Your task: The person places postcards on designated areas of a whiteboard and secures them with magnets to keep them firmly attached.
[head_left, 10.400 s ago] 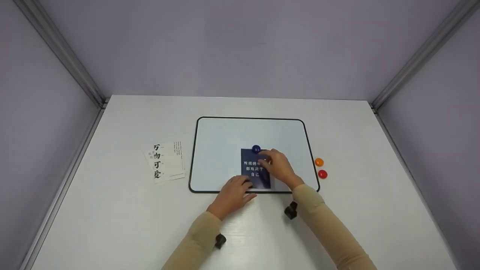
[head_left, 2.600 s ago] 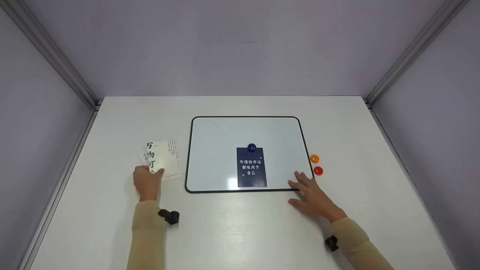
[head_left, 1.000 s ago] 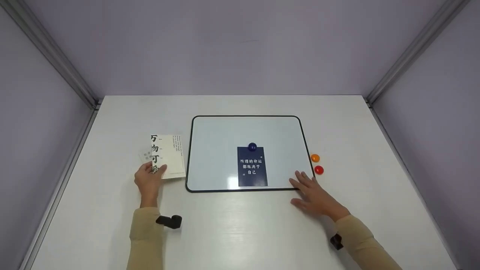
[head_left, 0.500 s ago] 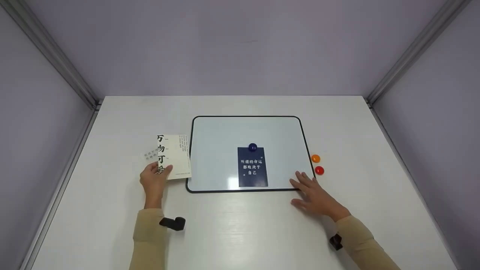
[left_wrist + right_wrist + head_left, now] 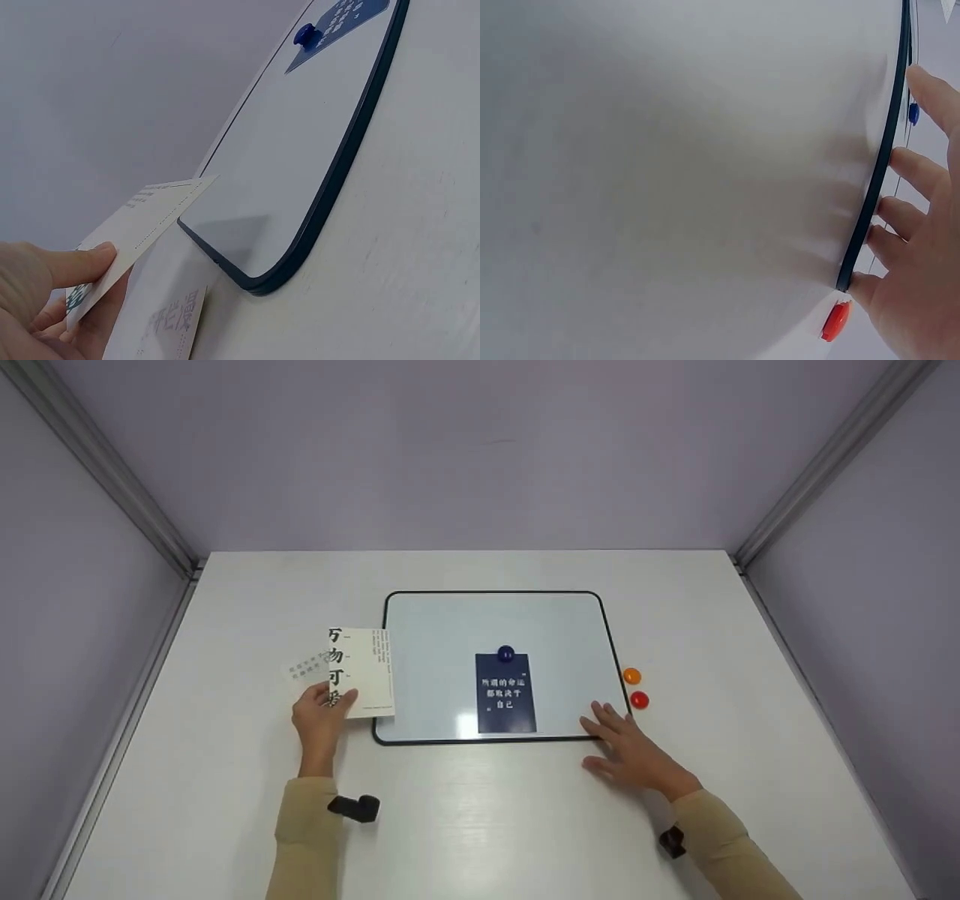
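I see a white, lightly glossy table (image 5: 480, 791), with pale streaks of reflected light (image 5: 469, 832) on its near middle part. Beyond its far edge I have a plain lavender-grey back wall (image 5: 480, 487), marked high up by one faint thin line (image 5: 500, 441). A left wall (image 5: 52, 585) and a right wall (image 5: 892, 585) of like colour flank it. Grey ribbed posts (image 5: 111, 472) fill both far corners, and I can follow slim grey rails (image 5: 123, 735) nearward along the table's sides.
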### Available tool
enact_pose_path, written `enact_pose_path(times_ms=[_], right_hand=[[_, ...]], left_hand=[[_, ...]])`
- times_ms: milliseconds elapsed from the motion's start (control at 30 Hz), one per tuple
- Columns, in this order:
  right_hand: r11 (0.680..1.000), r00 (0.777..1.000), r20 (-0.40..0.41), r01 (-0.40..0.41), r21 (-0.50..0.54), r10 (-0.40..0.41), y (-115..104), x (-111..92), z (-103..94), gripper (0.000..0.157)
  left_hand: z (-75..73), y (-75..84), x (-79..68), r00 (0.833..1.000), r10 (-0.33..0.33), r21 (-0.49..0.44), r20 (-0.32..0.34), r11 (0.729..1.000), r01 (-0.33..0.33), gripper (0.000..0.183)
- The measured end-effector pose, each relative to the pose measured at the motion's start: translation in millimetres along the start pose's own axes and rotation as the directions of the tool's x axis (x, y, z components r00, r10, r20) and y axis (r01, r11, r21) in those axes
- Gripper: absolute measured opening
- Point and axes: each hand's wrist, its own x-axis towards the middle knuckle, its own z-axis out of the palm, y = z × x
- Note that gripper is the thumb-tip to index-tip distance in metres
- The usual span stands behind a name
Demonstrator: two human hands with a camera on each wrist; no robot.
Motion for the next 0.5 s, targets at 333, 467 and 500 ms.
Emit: enact_pose_path(times_ms=[333, 467, 500], right_hand=[[1.000, 1.000, 0.015, -0.011, 0.002, 0.010, -0.9, 1.3, -1.4, 0.066], [1.000, 0.999, 0.020, -0.025, 0.014, 0.025, -1.7, 1.2, -1.7, 0.066], [0.999, 0.999, 0.021, -0.030, 0.018, 0.029, -2.0, 1.1, -1.8, 0.067]], left_hand=[[7.7, 2.2, -3.4, 1.000, -0.018, -0.015, 0.018, 1.000, 0.018, 0.046], [8.6, 3.4, -3.6, 0.999, -0.022, -0.006, 0.039, 1.000, 0.022, 0.045], [9.0, 3.2, -3.4, 0.999, -0.023, -0.007, 0.042, 1.000, 0.023, 0.046]])
